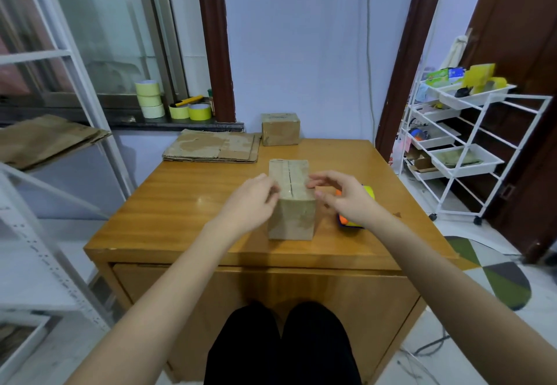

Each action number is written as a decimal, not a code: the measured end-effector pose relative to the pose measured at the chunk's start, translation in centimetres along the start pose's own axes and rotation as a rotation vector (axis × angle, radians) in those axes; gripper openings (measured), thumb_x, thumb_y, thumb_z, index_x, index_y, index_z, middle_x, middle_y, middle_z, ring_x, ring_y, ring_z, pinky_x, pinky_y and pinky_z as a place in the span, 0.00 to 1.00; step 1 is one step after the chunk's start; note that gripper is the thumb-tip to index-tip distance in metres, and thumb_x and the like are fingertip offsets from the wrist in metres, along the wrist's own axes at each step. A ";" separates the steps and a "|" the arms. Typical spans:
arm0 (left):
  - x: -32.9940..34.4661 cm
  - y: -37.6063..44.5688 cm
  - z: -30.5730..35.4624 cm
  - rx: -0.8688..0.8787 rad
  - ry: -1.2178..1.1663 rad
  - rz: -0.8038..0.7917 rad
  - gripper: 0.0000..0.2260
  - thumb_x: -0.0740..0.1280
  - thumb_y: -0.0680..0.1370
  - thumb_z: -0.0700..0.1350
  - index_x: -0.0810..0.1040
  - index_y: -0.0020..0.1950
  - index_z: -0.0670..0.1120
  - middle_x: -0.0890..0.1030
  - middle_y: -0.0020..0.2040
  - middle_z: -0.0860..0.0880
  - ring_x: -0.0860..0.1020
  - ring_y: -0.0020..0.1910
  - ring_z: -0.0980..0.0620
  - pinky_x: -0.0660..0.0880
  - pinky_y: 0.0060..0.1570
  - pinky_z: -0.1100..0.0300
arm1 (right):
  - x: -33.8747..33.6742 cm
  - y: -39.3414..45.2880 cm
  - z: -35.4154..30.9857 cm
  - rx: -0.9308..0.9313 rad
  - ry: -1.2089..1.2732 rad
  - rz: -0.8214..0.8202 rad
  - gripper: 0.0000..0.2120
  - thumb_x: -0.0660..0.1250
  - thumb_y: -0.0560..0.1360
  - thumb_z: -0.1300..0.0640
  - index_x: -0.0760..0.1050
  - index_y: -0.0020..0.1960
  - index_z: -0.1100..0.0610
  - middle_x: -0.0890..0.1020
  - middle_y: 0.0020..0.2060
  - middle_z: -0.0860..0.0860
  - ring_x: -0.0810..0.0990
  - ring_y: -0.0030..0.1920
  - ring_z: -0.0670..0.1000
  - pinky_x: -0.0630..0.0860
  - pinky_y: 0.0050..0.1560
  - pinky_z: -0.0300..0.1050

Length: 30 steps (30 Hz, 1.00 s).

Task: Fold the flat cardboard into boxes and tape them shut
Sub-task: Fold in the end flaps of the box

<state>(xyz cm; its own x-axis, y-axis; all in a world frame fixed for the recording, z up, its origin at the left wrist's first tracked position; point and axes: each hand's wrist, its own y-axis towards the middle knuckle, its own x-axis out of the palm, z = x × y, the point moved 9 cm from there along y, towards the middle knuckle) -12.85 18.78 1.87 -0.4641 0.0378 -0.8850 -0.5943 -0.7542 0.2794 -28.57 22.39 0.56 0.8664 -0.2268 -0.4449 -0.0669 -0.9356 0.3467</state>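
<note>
1. A folded cardboard box (291, 200) is stood upright at the middle of the wooden table (187, 203), its top flaps closed to a centre seam; a sheen along that seam suggests tape is already laid, though this cannot be told for certain.

2. The left hand (251, 200) is laid against the box's left upper edge with fingers bent onto the cardboard – probably to steady it or press tape down. Whether the edge is pinched or merely pressed cannot be told.

3. The right hand (343, 196) is held just beside the box's right upper edge, fingers loosely spread and curved, nothing gripped; contact with the box is not clear.

4. A tape dispenser (357, 214), orange, yellow and blue, is lying on the table mostly hidden under the right hand – kept near, it is judged, for the next strip.

5. A finished box (281, 129) is set at the far edge of the table, apart from the work, seemingly as the done pile.

6. A stack of flat cardboard (212, 146) is kept at the far left corner, within reach for the next fold; more flat sheets (45, 138) are lying on the white shelf at left.

7. Rolls of tape (149, 98) are stacked on the windowsill, with two yellow rolls (190, 111) beside them.

8. The white cart (470, 131) at right is holding trays of mixed items; their contents are too small to name.
</note>
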 end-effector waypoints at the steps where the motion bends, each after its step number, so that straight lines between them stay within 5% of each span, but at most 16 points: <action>1: 0.1 0.0 0.5 0.000 0.067 0.029 0.11 0.58 0.82 0.45 0.74 0.62 0.45 0.74 0.59 0.49 0.71 0.58 0.53 0.66 0.53 0.63 | -0.3 0.7 -0.3 0.008 0.012 0.001 0.13 0.62 0.78 0.67 0.75 0.60 0.58 0.81 0.52 0.53 0.77 0.54 0.47 0.79 0.38 0.37; 4: -0.2 0.1 2.1 0.010 0.185 0.164 0.13 0.56 0.82 0.47 0.73 0.63 0.44 0.72 0.59 0.48 0.69 0.58 0.51 0.67 0.53 0.60 | -0.4 3.3 -0.7 0.055 -0.028 -0.007 0.11 0.59 0.80 0.65 0.75 0.59 0.57 0.79 0.52 0.51 0.77 0.52 0.47 0.78 0.46 0.37; 7: 0.9 0.3 4.2 0.122 0.183 0.188 0.15 0.54 0.82 0.49 0.74 0.63 0.46 0.74 0.60 0.48 0.71 0.59 0.50 0.69 0.51 0.58 | 0.3 6.2 -1.5 0.011 -0.256 -0.040 0.14 0.57 0.80 0.64 0.76 0.61 0.57 0.78 0.58 0.50 0.74 0.61 0.49 0.69 0.62 0.39; 11: 2.5 -0.5 5.5 0.233 0.290 0.195 0.15 0.58 0.81 0.50 0.76 0.63 0.47 0.78 0.55 0.48 0.76 0.55 0.46 0.71 0.51 0.54 | 3.7 8.6 -2.0 0.017 -0.418 -0.209 0.16 0.55 0.82 0.59 0.72 0.67 0.56 0.73 0.68 0.50 0.67 0.70 0.49 0.61 0.66 0.38; 14: 2.3 -0.7 4.5 0.216 0.271 0.206 0.14 0.59 0.80 0.50 0.78 0.62 0.47 0.79 0.53 0.48 0.76 0.53 0.46 0.71 0.50 0.54 | 6.8 9.1 -1.3 0.009 -0.654 -0.409 0.19 0.53 0.83 0.54 0.66 0.73 0.54 0.66 0.73 0.50 0.59 0.75 0.52 0.57 0.73 0.49; 17: 1.3 -1.3 3.8 0.237 0.254 0.216 0.15 0.56 0.80 0.51 0.78 0.57 0.48 0.79 0.51 0.49 0.76 0.52 0.48 0.71 0.49 0.55 | 7.8 9.0 -0.7 0.019 -0.853 -0.509 0.21 0.50 0.83 0.49 0.60 0.76 0.50 0.60 0.76 0.47 0.55 0.76 0.52 0.53 0.72 0.55; 22: -0.7 -2.0 0.6 0.180 0.192 0.217 0.13 0.56 0.82 0.51 0.78 0.50 0.48 0.78 0.48 0.53 0.74 0.47 0.55 0.65 0.49 0.62 | 6.5 9.2 0.0 0.058 -0.865 -0.449 0.21 0.52 0.82 0.46 0.63 0.74 0.47 0.66 0.72 0.52 0.64 0.69 0.58 0.61 0.69 0.56; 30: -2.6 -1.3 -4.5 0.046 0.324 0.184 0.11 0.59 0.81 0.51 0.79 0.56 0.49 0.77 0.61 0.52 0.72 0.62 0.54 0.67 0.61 0.58 | 4.1 7.9 0.1 0.149 -0.869 -0.402 0.24 0.56 0.81 0.46 0.65 0.73 0.57 0.66 0.62 0.55 0.75 0.57 0.58 0.71 0.61 0.54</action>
<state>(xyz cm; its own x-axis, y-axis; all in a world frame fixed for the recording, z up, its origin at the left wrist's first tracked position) -7.95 16.74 2.12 -0.3385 -0.3106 -0.8882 -0.5525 -0.6985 0.4548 -25.61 14.02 1.45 0.1737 0.0525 -0.9834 0.0404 -0.9981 -0.0462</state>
